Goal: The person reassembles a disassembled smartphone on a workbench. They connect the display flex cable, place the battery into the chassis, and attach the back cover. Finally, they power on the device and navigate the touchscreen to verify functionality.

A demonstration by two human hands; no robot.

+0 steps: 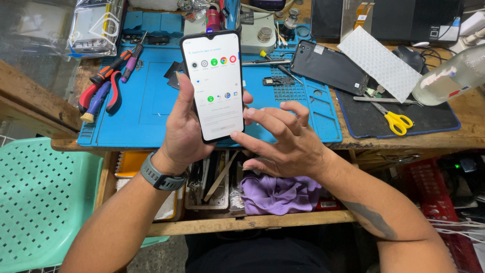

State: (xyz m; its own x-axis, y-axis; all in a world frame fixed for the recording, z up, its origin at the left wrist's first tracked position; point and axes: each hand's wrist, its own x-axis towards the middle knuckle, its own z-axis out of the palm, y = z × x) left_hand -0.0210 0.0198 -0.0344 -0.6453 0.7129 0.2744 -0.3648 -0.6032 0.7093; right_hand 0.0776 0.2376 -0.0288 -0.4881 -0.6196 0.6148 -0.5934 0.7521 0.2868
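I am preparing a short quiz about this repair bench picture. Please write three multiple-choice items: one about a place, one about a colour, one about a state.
1. Where do the scissors lie?
A. on the dark mat at the right
B. in the open drawer
C. on the green chair

2. What colour is the big work mat under the tools?
A. red
B. blue
C. white

3. In what state is the smartphone in the left hand?
A. screen dark
B. screen lit
C. screen removed

Answers: 1 A, their yellow handles rest on the dark mat beside tweezers. 2 B, the mat under the pliers is blue. 3 B, the screen shows a white page with coloured icons, while the right hand touches the phone's edge.
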